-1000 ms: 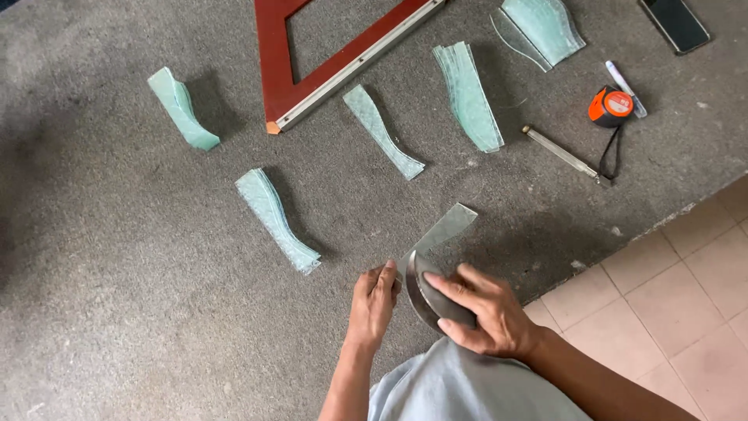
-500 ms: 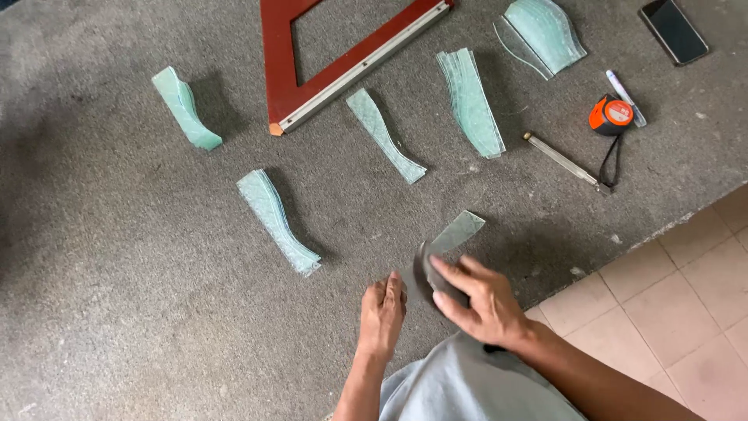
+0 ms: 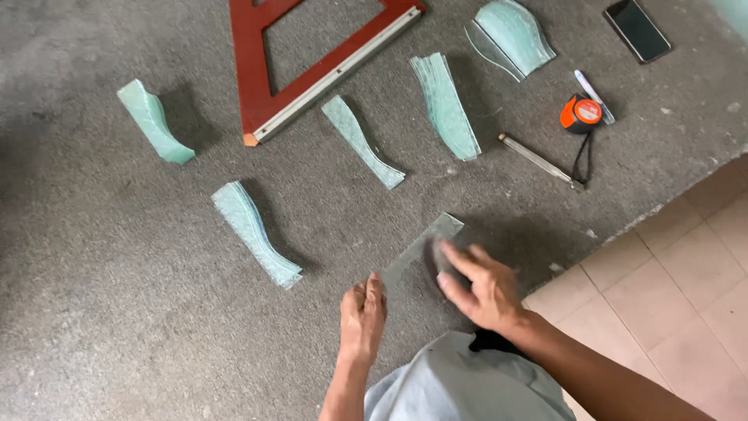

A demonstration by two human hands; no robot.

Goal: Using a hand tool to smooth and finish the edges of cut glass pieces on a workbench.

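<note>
A thin curved piece of clear glass [image 3: 421,248] lies nearly flat on the grey carpeted surface in front of me. My right hand [image 3: 477,285] rests on its near right part with fingers spread over it. My left hand [image 3: 363,315] grips the piece's near left end between thumb and fingers. Stacks of wavy greenish glass pieces stand around: one [image 3: 255,232] just left of my hands, one [image 3: 363,141] ahead, one [image 3: 446,104] beyond it to the right, one [image 3: 154,121] at far left.
A red wooden triangular frame [image 3: 315,76] lies at the top. Another glass stack [image 3: 512,34], a dark phone [image 3: 637,30], an orange tape measure [image 3: 580,114], a pen [image 3: 593,95] and a thin metal glass cutter [image 3: 538,159] lie at upper right. Tiled floor [image 3: 686,265] begins at right.
The glass piece has gone from tilted up on its edge to lying almost flat. My right hand moved onto its top and my left hand closed on its near end.
</note>
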